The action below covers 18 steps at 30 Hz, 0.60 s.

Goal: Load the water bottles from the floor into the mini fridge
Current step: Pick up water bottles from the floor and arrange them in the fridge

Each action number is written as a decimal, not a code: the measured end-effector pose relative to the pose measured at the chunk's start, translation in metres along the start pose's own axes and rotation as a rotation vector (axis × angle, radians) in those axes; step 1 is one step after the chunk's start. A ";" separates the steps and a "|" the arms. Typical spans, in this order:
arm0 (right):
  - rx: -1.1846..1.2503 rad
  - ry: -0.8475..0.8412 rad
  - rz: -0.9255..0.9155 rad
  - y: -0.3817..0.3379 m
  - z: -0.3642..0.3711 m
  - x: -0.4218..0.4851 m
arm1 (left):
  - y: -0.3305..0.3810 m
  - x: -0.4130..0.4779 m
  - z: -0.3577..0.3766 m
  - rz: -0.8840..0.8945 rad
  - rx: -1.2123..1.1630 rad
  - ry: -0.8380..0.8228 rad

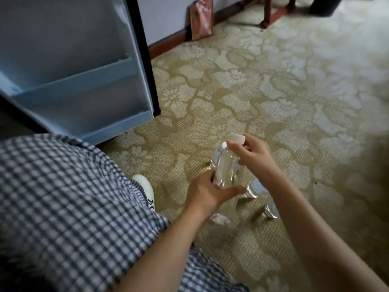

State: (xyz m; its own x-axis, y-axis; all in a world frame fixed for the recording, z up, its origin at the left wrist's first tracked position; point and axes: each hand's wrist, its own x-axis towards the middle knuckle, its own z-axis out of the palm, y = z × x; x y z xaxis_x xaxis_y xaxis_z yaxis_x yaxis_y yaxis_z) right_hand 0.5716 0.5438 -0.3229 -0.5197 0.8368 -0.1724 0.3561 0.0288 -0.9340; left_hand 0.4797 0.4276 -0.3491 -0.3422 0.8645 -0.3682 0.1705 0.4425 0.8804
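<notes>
A: Where is the bottle?
B: The bottle (226, 167) is clear plastic, up over the carpet (273, 91) in front of the person, leaning with its white cap (237, 138) pointing away. It is well to the right of the open fridge door (73, 49), not on it
A: Who has it?
B: Both hands. The left hand (207, 193) is wrapped round the lower body, thumb across the front. The right hand (252, 157) pinches the neck just under the cap, fingers curled
A: Is it off the floor?
B: I cannot tell; its base is hidden behind the left wrist
A: Any others?
B: A second bottle (216, 154) shows just behind the first, touching its left side; whether a hand holds it I cannot tell. A third bottle (255, 189) and a fourth bottle (271, 210) stand upright on the carpet, close together, partly under the right forearm, caps on
A: And that door?
B: It shows at upper left, with two pale blue shelves (80, 81) on its inner face, one above the other
A: What lies around?
B: Checked cloth (63, 197) fills the lower left, with a white shoe (145, 186) beside it on the carpet, near the left hand. A pinkish bag (201, 20) leans on the wall (168, 17) at the top, and dark chair legs (267, 11) stand to its right
</notes>
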 end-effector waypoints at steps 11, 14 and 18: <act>-0.041 -0.469 -0.094 -0.077 0.050 0.018 | 0.022 -0.016 -0.067 0.048 -0.384 0.222; -0.036 -0.494 -0.166 -0.105 0.068 0.024 | 0.031 -0.023 -0.095 0.093 -0.397 0.261; -0.097 -0.504 -0.307 -0.150 0.097 0.028 | 0.042 -0.034 -0.141 0.155 -0.369 0.342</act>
State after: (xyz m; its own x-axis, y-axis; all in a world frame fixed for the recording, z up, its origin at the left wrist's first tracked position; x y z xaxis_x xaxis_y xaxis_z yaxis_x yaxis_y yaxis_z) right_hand 0.4276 0.5099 -0.2179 -0.9061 0.4203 -0.0480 0.1879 0.2981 -0.9359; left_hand 0.3683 0.3837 -0.2574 -0.6316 0.7585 -0.1606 -0.0726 0.1484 0.9863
